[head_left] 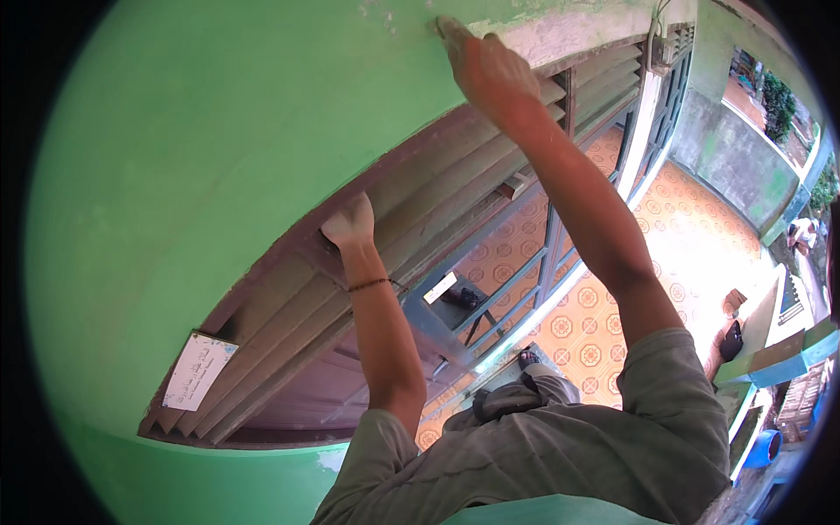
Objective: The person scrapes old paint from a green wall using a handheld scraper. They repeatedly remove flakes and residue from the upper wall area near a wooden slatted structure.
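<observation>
My left hand (350, 223) is closed on the brown wooden frame (302, 241) of a louvred vent, its fingers mostly hidden behind the wood. A dark beaded bracelet (369, 284) is on that wrist. Higher up and to the right, my right hand (490, 72) reaches against the green wall (236, 131), its fingers bent and pressed together at the painted surface. Whatever it may hold is too small to make out. Beside it runs a pale strip of bare plaster (573, 33) where paint is gone, and small chipped spots (389, 16) show at the top.
A white printed card (199, 372) is fixed on the lower left slats. Far below lies an orange patterned tile floor (591, 328). A blue-framed window (542, 271) and a white post (643, 131) stand right of the vent. A low wall (779, 363) and blue barrel (763, 448) are at right.
</observation>
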A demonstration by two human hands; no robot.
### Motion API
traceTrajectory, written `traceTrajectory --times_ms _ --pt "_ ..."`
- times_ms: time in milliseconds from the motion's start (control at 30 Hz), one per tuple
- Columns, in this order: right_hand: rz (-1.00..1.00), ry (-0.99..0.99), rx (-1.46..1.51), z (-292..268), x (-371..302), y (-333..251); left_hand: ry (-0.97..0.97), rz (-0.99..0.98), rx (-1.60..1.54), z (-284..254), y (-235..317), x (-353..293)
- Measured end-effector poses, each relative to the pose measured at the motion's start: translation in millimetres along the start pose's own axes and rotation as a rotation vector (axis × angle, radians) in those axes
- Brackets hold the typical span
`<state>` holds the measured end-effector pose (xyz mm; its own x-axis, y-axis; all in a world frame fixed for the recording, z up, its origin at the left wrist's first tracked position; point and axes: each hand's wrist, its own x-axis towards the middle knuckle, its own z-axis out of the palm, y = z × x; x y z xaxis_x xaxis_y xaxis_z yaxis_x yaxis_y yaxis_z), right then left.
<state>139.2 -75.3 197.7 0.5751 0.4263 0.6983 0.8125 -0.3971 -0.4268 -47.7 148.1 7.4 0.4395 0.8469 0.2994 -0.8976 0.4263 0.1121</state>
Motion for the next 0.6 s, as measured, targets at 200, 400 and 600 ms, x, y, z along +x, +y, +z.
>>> traceTrajectory --times_ms 200,400,600 --pt "-0.097 0.052 -0.030 -8.5 8.1 -3.6 -0.106 -0.011 0.028 3.1 -0.3 -3.4" --pt "-0.086 0.055 0.005 -12.7 19.3 -3.6 -0.056 0.002 -0.010 6.5 -0.4 -5.8" --pt "-0.189 0.205 0.009 -5.2 24.7 -0.7 -0.054 -0.026 -0.058 -1.4 2.1 -0.6"
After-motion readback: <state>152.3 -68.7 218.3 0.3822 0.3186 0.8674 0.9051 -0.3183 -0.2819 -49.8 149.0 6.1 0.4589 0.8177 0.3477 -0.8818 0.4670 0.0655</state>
